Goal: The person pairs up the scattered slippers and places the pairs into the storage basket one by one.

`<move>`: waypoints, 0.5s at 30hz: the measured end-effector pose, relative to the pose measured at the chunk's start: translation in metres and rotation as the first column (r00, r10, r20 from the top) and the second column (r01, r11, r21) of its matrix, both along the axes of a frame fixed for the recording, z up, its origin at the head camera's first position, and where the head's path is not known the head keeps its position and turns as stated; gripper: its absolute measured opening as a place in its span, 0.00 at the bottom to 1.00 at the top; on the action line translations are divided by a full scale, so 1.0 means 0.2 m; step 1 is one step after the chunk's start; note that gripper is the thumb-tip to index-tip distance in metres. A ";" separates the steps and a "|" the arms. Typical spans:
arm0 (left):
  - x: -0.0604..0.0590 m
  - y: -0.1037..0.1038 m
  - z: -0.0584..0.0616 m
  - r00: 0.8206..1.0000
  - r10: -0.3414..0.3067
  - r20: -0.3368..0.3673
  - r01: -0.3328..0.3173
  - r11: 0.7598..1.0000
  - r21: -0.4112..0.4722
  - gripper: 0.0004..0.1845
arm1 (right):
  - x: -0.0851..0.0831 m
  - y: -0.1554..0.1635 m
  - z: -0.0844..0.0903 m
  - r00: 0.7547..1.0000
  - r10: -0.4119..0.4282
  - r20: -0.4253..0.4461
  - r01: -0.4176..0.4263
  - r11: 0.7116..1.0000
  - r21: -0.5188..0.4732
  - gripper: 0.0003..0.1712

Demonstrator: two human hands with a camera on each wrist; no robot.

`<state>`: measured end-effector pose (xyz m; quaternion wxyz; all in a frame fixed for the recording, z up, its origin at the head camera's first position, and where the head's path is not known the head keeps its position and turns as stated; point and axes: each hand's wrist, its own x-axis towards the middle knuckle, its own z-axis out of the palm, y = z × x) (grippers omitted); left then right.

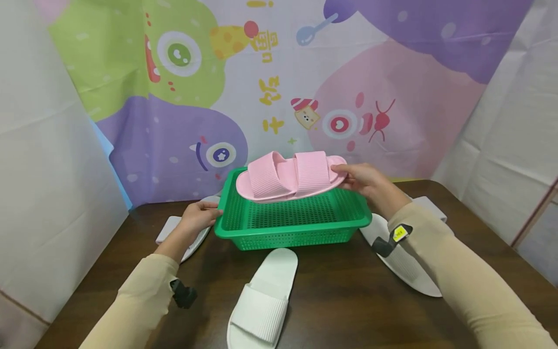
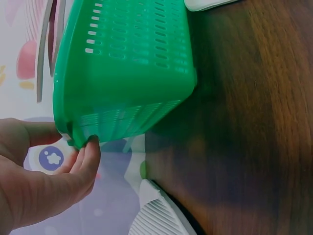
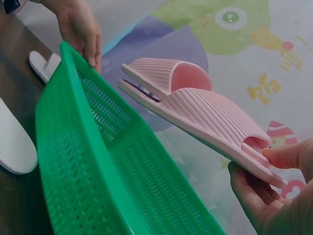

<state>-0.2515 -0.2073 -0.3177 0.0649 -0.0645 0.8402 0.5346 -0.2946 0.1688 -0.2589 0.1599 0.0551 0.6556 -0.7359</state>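
Note:
My right hand pinches a pair of pink slippers at one end, thumb on top and fingers beneath. The two slippers lie together with their ribbed straps side by side, held above a green basket with perforated walls. In the right wrist view, both pink soles show over the basket's rim. At the basket's left end, my left hand grips the rim. The left wrist view shows the thumb on one side of that rim and the fingertips on the other.
A white slipper lies on the dark wooden table in front of the basket. More white slippers lie at the left and at the right, partly behind my arms. A cartoon-printed cloth hangs behind the table.

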 end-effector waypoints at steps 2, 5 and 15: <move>0.00 0.00 -0.01 1.000 0.007 0.004 -0.007 1.000 -0.003 0.27 | -0.01 -0.01 0.00 1.000 0.004 -0.001 -0.004 1.000 0.002 0.08; -0.01 0.00 -0.01 1.000 0.006 0.004 -0.006 1.000 -0.003 0.27 | -0.04 -0.02 0.00 1.000 0.004 -0.007 -0.004 1.000 0.007 0.06; 0.00 0.01 -0.03 1.000 0.027 -0.007 -0.027 1.000 -0.014 0.27 | -0.11 -0.05 -0.02 1.000 0.003 -0.026 -0.003 0.999 0.035 0.04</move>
